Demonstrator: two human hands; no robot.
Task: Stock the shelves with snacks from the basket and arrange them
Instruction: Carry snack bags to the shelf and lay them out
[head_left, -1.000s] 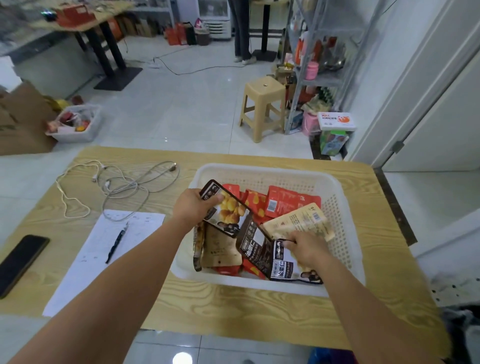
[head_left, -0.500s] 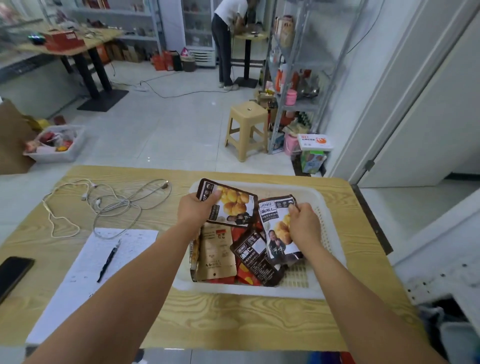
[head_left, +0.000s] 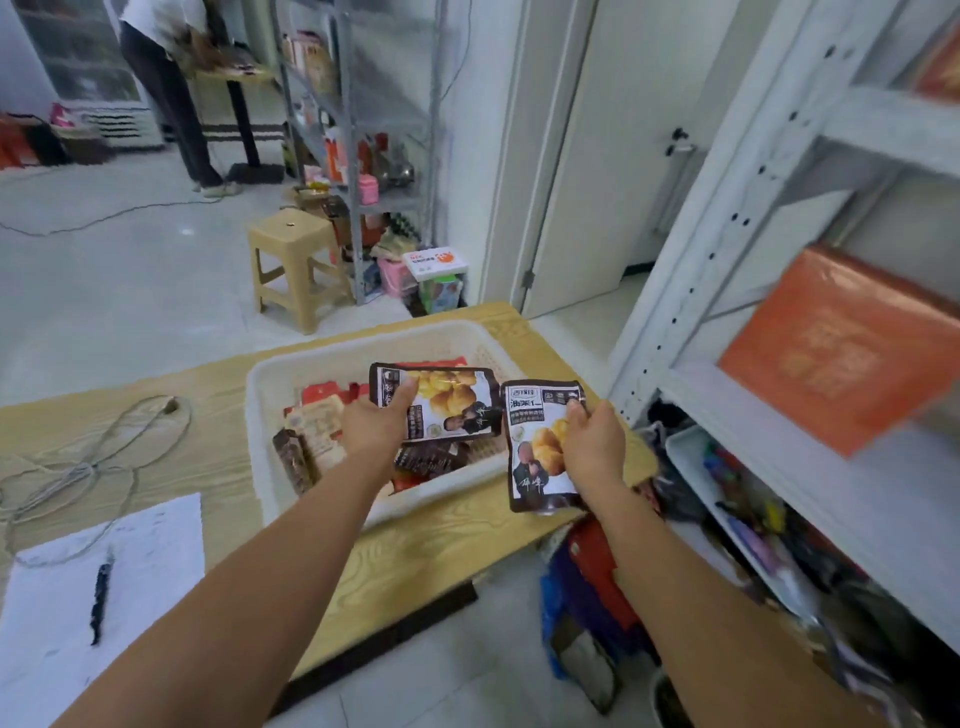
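Observation:
A white plastic basket (head_left: 270, 379) sits on the wooden table and holds several red, beige and dark snack packets. My left hand (head_left: 371, 428) grips a dark packet with yellow chestnuts pictured on it (head_left: 447, 397), held flat above the basket. My right hand (head_left: 595, 449) pinches a second packet of the same kind (head_left: 535, 441), upright, past the basket's right rim and near the table's right edge. A grey metal shelf unit (head_left: 810, 467) stands to the right, with an orange box (head_left: 841, 348) on one shelf.
On the table lie a coiled white cable (head_left: 93, 462), a sheet of paper (head_left: 62, 613) and a pen (head_left: 101, 592). Bags and clutter fill the floor and lowest shelf at right. A tan stool (head_left: 296, 265), another rack and a standing person are behind.
My view has swung right toward the shelf unit. My right hand carried its packet out of the basket to the right, and my left hand lifted its packet a little.

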